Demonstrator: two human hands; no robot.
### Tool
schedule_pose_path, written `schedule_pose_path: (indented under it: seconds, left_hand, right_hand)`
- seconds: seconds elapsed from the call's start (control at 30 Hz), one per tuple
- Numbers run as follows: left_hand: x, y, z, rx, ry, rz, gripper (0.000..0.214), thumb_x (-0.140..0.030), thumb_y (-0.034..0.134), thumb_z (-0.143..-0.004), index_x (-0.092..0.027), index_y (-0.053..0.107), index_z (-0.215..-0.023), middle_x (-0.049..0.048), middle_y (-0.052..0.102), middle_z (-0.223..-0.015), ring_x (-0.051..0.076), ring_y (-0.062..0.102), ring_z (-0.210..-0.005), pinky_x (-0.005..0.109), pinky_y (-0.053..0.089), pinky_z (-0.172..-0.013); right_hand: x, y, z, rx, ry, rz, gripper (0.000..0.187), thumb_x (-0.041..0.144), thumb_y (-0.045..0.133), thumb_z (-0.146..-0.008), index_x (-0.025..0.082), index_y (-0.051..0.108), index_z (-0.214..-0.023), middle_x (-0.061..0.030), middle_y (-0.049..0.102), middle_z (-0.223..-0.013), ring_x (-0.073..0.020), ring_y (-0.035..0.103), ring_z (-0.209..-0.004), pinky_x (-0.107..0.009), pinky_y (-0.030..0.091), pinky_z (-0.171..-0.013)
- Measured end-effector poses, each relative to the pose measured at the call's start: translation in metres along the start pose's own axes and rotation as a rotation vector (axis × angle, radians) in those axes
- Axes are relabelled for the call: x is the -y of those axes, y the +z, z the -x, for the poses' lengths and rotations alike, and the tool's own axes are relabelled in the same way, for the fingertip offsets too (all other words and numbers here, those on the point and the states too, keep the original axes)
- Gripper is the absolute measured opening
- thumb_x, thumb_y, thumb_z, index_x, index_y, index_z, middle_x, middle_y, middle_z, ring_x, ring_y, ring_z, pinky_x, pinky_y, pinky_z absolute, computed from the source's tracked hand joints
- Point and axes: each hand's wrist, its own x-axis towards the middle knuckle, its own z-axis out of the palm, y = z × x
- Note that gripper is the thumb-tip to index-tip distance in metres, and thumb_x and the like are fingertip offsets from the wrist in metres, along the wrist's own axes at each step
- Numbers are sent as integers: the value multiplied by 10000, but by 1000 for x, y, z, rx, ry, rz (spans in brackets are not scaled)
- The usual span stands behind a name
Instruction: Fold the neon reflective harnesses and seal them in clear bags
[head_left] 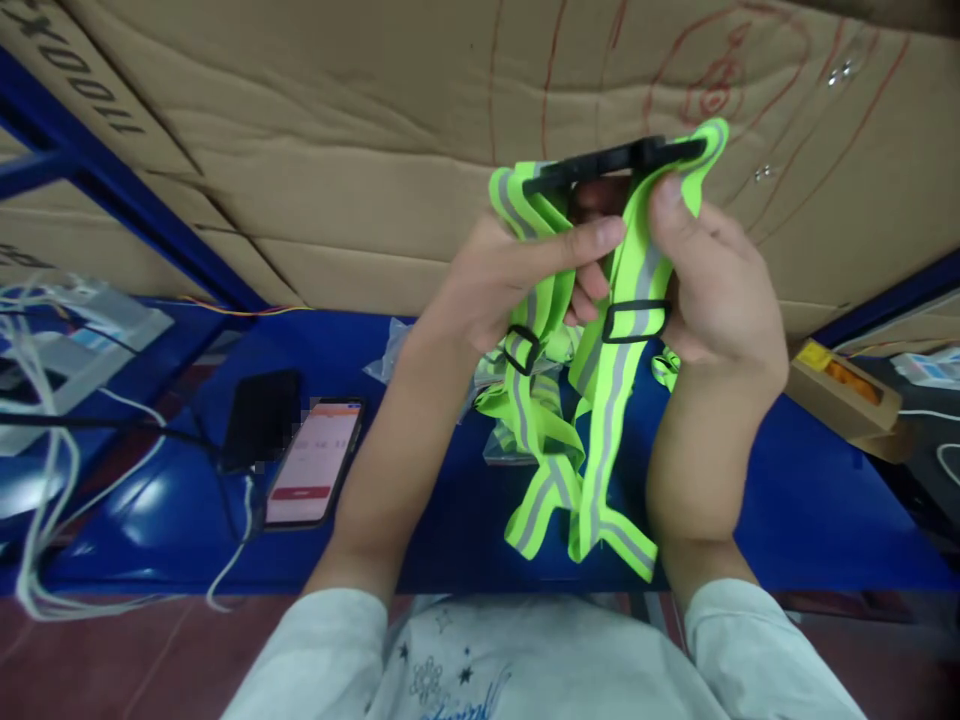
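Note:
I hold a neon-green reflective strap harness up in front of me with both hands. My left hand is closed round its left straps, the forefinger stretched across to the right. My right hand grips the right strap, thumb pressed near the top just under a black plastic buckle. Two black slide adjusters sit on the straps below my fingers. Grey reflective stripes run down the loose ends, which hang over the blue table.
A lit phone lies left of my forearm beside a dark phone with a cable. White cords pile at the far left. A small cardboard box stands at the right. Large cardboard sheets form the backdrop.

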Motion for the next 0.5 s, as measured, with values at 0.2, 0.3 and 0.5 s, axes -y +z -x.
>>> schedule_pose_path:
  seconds: [0.2, 0.3, 0.5]
  left_hand:
    - [8, -18, -6, 113, -22, -32, 383, -512, 804, -838, -189, 770, -1040, 40, 781, -897, 130, 699, -644, 223, 557, -565]
    - [10, -19, -8, 117, 62, -74, 382, -472, 834, -822, -208, 773, -1090, 43, 777, -1027, 141, 726, -795, 237, 590, -709]
    - [9, -8, -3, 37, 151, -105, 362, -351, 846, -822, -201, 743, -1134, 44, 775, -1074, 234, 718, -1119, 355, 564, -1022]
  right_hand:
    - [-6, -11, -4, -16, 36, -18, 315, 527, 703, -929, 218, 646, -963, 37, 648, -738, -165, 711, -821, -307, 622, -720]
    - [-7, -12, -5, -60, -3, 33, 351, 551, 731, -901, 214, 634, -891, 14, 677, -777, -184, 716, -928, -303, 622, -776]
    - [-20, -8, -6, -175, -125, 237, 370, 595, 591, -985, 232, 655, -951, 1, 706, -919, -177, 671, -1011, -306, 593, -877]
